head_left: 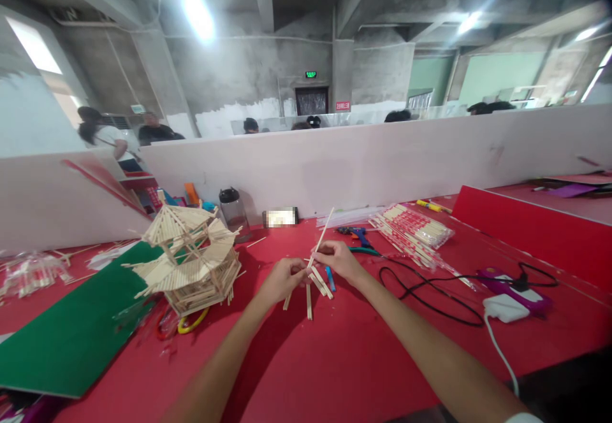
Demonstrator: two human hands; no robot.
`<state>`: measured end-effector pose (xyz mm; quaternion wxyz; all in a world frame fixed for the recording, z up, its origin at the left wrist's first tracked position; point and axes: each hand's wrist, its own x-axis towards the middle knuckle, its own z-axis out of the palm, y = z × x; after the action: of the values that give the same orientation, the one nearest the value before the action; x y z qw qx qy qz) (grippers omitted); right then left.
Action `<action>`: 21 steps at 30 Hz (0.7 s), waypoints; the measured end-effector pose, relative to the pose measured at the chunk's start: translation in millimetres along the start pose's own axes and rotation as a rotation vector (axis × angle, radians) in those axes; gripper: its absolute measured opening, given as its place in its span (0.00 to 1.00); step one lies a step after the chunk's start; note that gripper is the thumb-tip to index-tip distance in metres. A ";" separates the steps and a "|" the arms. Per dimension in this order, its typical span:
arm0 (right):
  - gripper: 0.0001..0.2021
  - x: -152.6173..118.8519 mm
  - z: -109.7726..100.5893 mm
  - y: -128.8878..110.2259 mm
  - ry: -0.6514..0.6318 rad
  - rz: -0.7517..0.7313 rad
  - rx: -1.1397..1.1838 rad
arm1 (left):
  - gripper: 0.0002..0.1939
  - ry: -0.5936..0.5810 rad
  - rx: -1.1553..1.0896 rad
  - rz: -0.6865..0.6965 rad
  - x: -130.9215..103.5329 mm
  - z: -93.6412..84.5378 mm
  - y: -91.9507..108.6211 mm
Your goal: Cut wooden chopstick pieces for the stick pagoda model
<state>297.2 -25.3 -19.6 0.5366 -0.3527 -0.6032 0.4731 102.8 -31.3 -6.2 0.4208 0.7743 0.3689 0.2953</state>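
Observation:
Over the middle of the red table, my right hand (337, 258) is closed on a thin wooden stick (326, 229) that slants up and away. My left hand (289, 278) pinches beside the stick's lower end, its fingertips close to the right ones. Several short wooden sticks (309, 302) fan out below the hands. A small blue strip (330, 279) lies just right of them. To the left stands a pagoda-like model (194, 257) made of wooden sticks, with tiered, slatted roofs.
A green board (71, 327) and scissors (194, 322) lie left. Behind are a bottle (233, 211), a phone (280, 217) and a blue glue gun (356, 235). Bagged sticks (414, 229), a black cable and a purple power strip (540, 301) lie right. People are beyond the partition (335, 165).

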 end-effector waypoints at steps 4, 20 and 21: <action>0.14 -0.9 0.3 -2.1 -0.005 0.015 0.005 | 0.19 -0.007 0.000 -0.006 0.7 -0.1 -3.4; 0.13 -0.2 0.4 -0.3 -0.006 -0.001 -0.008 | 0.20 -0.004 -0.047 -0.033 1.2 0.7 -2.8; 0.14 -0.2 0.6 -1.1 -0.003 -0.002 -0.010 | 0.20 -0.001 -0.053 -0.036 1.1 0.8 -2.2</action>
<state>296.7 -26.0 -18.6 0.5345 -0.3542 -0.6065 0.4701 103.4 -29.9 -8.3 0.4465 0.7564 0.3747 0.2968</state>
